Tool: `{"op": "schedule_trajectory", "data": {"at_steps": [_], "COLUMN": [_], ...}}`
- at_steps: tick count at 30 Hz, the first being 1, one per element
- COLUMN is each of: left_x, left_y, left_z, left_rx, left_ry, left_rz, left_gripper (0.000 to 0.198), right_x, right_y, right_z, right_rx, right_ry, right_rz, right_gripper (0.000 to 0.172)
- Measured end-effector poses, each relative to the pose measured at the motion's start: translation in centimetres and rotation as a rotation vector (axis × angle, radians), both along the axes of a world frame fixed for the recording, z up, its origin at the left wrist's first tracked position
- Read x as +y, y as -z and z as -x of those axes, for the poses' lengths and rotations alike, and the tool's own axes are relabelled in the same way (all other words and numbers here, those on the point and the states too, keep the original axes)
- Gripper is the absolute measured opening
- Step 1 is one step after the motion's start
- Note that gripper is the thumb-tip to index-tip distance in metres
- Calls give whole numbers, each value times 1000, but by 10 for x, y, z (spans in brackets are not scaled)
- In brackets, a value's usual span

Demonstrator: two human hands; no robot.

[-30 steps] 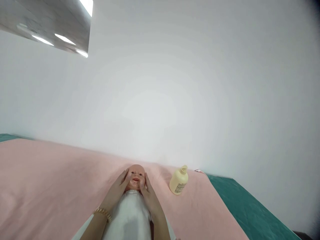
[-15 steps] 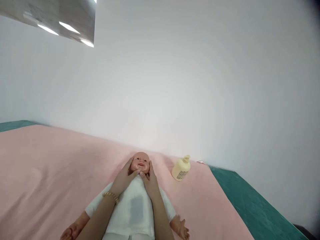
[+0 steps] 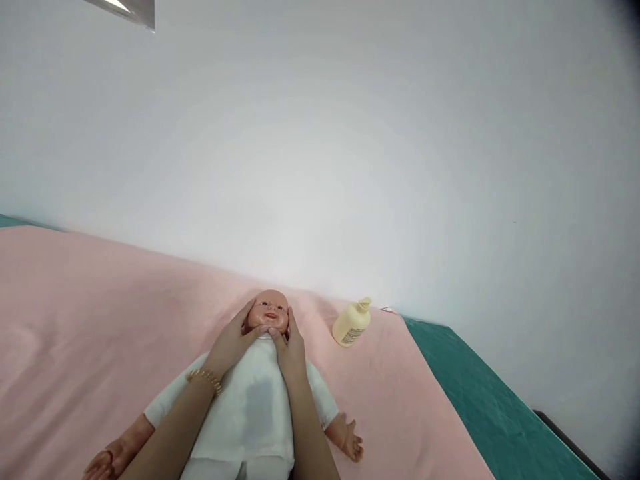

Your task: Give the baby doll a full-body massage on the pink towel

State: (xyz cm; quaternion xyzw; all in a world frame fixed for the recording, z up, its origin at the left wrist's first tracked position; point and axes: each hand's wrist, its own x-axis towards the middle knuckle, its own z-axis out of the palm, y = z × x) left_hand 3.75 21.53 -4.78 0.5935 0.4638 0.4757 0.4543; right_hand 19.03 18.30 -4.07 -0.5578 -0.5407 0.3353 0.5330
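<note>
A big pale wall (image 3: 350, 167) stands at the back, and in front of it a soft pink cloth (image 3: 125, 313) is spread over a green cover (image 3: 465, 373). A baby doll (image 3: 245, 427) lies on its back on the pink cloth. It lies the long way: its head (image 3: 270, 307) is at the far end, near the wall, and its body, in a white shirt, comes straight back toward the person, just a little slanted. So the head is right between the two hands, and no hand is nearer, because both are touching it. The left hand (image 3: 233, 341) is curved around one side of the head, and the right hand (image 3: 291, 350) is curved around the other side. They make a cup about as wide as the head, with the fingers up by its cheeks and the thumbs close together under its chin. I cannot tell how hard they press. The person's arms lie along the doll's body, and the doll's own arms stick out on both sides. A gold bracelet (image 3: 205, 379) is on the left wrist. A yellow pump bottle (image 3: 351, 325) stands apart from the doll, nearer the right hand.
</note>
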Motion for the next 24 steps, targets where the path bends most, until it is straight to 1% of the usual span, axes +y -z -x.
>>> {"op": "schedule_trajectory", "data": {"at_steps": [4, 7, 11, 15, 20, 24], "left_x": [-4, -5, -4, -3, -6, -4], "left_y": [-11, -16, -13, -12, -18, -14], "left_z": [4, 7, 7, 6, 6, 5], "left_rx": [65, 90, 111, 129, 131, 80], "left_ry": [12, 8, 0, 34, 32, 47], "left_rz": [27, 22, -47, -102, -25, -33], "left_gripper": [80, 78, 74, 74, 76, 80], "right_x": [0, 0, 0, -2, -2, -1], "right_y": [-2, -1, -2, -4, -2, -1], "right_z": [-2, -7, -12, -15, -13, -8], "right_rx": [-31, -35, -42, -88, -41, 33], "right_ry": [8, -22, -85, -111, -95, -93], "right_rz": [0, -8, -8, 1, -3, -11], "right_gripper": [74, 71, 75, 79, 83, 83]}}
